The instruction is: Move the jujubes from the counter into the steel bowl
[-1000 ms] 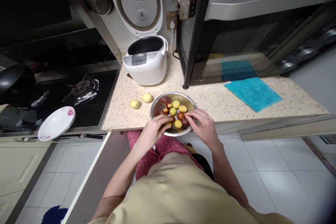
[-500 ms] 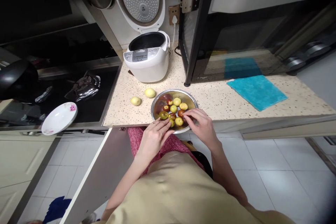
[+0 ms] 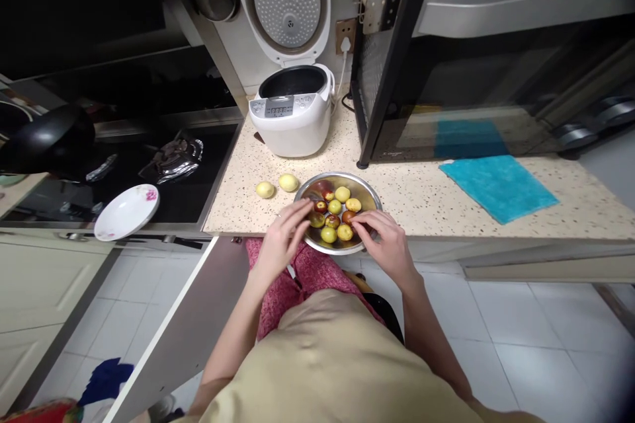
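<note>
A round steel bowl (image 3: 370, 201) sits at the counter's front edge, with several green, yellow and red-brown jujubes (image 3: 332, 220) spread over its bottom. My right hand (image 3: 384, 238) reaches over the bowl's right rim, its thumb and fingertips closed at a red-brown jujube (image 3: 348, 217). Over the left rim is my left hand (image 3: 284, 234), fingers stretched out and apart, the tips close to a dark red jujube (image 3: 321, 206); I see nothing held in it. Two pale yellow oval fruits, one nearer (image 3: 264, 190) and one farther (image 3: 288, 182), lie on the counter left of the bowl.
A white rice cooker (image 3: 292, 125) stands behind the bowl, lid up. To the right are a black oven (image 3: 446, 79) and a blue cloth (image 3: 501, 188). A white plate (image 3: 126, 215) rests by the stove (image 3: 218, 175) at left. Below, a cabinet door (image 3: 198, 310) hangs open.
My left hand has shifted back and left from the jujubes at the bowl's near side, uncovering a green one. The right hand stays at the red-brown jujube. The view has turned slightly left.
</note>
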`<state>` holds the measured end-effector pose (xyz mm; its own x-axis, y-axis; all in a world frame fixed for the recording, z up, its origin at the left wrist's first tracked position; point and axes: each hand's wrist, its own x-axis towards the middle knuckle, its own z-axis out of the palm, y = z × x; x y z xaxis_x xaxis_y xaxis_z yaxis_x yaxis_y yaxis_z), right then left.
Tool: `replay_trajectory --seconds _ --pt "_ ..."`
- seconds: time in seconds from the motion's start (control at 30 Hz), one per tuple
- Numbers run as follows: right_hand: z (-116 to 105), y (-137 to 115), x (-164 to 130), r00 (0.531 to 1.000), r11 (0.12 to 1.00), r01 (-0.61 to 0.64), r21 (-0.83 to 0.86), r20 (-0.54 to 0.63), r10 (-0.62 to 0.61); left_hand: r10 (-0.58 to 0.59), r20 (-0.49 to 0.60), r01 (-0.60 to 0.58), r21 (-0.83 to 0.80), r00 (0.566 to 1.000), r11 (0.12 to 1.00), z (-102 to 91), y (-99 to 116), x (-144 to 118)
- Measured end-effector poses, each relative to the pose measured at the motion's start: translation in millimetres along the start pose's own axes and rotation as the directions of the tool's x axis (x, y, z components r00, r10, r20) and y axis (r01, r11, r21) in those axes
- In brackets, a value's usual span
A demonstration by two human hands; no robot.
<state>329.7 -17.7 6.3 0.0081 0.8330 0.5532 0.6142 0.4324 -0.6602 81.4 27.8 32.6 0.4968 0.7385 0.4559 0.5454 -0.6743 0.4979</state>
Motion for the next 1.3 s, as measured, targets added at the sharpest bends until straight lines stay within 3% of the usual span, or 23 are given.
replay_trajectory --seconds 0.13,0.3,0.43,0.8,0.9,1.0,1.07,1.17,1.3 --pt "0.6 0.2 -1.6 1.000 1.000 0.007 -0.007 -0.002 -0.007 -0.062 -0.124 0.080 0.151 0.990 0.985 -3.5 -40.3 27.7" --pt "-2.0 -1.4 -2.0 0.999 1.000 0.018 -0.016 -0.031 -0.019 -0.154 0.029 0.141 0.268 0.988 0.953 3.3 -74.1 59.7" --pt "-4.7 -2.1 -1.8 0.998 0.999 0.030 -0.021 -0.049 -0.031 -0.177 0.116 0.137 0.292 0.977 0.947 9.8 -82.2 71.3" --pt "0.6 -1.4 -0.9 1.000 1.000 -0.006 -0.021 -0.014 0.006 -0.154 0.038 0.143 0.199 0.987 0.970 12.3 -85.0 64.8" --pt "1.5 -1.5 -0.4 1.000 1.000 -0.003 -0.019 -0.018 0.003 -0.139 -0.106 0.153 0.131 0.985 0.980 5.8 -73.3 60.1" --pt "4.2 -4.1 2.0 0.999 1.000 0.003 -0.015 -0.035 -0.004 -0.133 -0.206 0.144 0.039 0.969 0.989 -1.5 -45.2 53.4" --pt "7.3 -7.9 5.1 0.999 1.000 0.011 -0.020 -0.052 -0.013 -0.119 -0.176 0.107 -0.079 0.977 0.991 -3.0 -21.3 47.9" --pt "12.4 -16.1 10.7 0.997 0.998 0.056 -0.021 -0.044 -0.057 -0.069 -0.044 0.056 -0.238 0.997 0.970 1.6 9.9 39.9" --pt "18.1 -24.1 14.8 0.991 0.991 0.132 -0.017 0.015 -0.132 -0.030 -0.026 0.022 -0.292 0.999 0.956 14.6 29.7 31.3"
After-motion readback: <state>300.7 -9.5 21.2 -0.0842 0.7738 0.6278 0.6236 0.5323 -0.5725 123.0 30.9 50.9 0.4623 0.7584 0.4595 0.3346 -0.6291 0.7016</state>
